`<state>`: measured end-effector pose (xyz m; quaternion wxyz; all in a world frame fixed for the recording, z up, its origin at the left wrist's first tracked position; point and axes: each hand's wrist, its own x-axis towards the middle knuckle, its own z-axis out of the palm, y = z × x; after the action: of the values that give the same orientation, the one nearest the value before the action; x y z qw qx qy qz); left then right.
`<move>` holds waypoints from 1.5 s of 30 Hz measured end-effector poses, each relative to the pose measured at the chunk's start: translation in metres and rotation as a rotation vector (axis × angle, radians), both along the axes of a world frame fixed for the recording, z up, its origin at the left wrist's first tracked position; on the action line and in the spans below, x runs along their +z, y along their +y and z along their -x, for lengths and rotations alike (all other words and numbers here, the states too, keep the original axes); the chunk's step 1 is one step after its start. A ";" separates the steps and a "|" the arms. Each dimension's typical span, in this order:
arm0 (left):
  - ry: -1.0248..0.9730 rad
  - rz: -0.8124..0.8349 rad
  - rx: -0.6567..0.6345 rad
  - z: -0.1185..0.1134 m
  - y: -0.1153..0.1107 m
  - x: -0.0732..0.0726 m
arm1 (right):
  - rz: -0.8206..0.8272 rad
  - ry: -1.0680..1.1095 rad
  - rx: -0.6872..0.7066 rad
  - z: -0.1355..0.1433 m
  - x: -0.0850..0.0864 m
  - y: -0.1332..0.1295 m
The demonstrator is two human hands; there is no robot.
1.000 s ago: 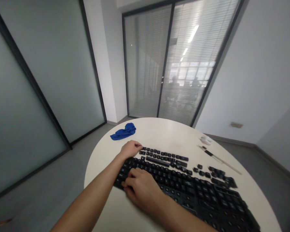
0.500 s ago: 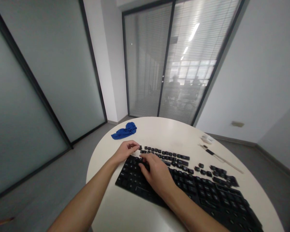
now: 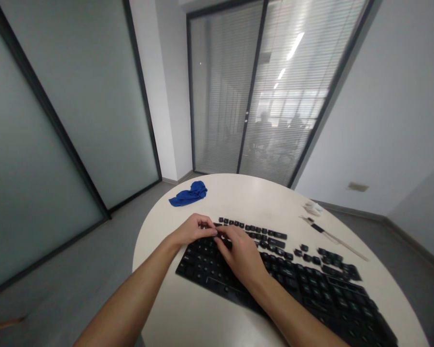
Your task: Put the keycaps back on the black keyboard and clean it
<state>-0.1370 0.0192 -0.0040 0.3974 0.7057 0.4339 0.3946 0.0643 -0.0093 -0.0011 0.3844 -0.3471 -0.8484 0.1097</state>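
Observation:
A black keyboard point(image 3: 202, 270) with many of its keycaps off lies slantwise across the round table. My left hand point(image 3: 192, 229) pinches a small black keycap point(image 3: 216, 234) above the keyboard's upper left part; the fingers mostly hide it. My right hand point(image 3: 243, 253) reaches over the keyboard from the right, its thumb and fingertips closed in on the same keycap and meeting the left fingertips. Just beyond the hands, loose keycaps point(image 3: 258, 230) lie in rows along the keyboard's far edge.
A crumpled blue cloth point(image 3: 188, 194) lies at the table's far left. More loose keycaps point(image 3: 331, 258) sit to the right. Near the right edge are a thin brush-like tool point(image 3: 332, 236) and a small white object point(image 3: 313, 208). The table's point(image 3: 238, 188) curved edge surrounds everything.
My left hand has taken the keycap from the left end of the loose rows and moved it toward the keyboard. The fingertips of both hands have come together. The view has shifted slightly.

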 end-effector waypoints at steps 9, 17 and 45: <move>0.034 -0.065 0.217 0.003 0.008 -0.004 | 0.119 0.024 0.048 0.006 0.000 -0.008; 0.149 -0.011 0.592 0.020 0.031 -0.031 | 0.127 -0.125 0.087 0.024 -0.012 -0.020; 0.289 0.160 0.567 0.023 0.027 -0.033 | -0.058 -0.228 0.171 0.030 -0.024 -0.014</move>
<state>-0.1602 0.0459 -0.0366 0.2601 0.5722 0.6946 0.3499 0.0343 -0.0235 -0.0249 0.2849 -0.2724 -0.9158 0.0772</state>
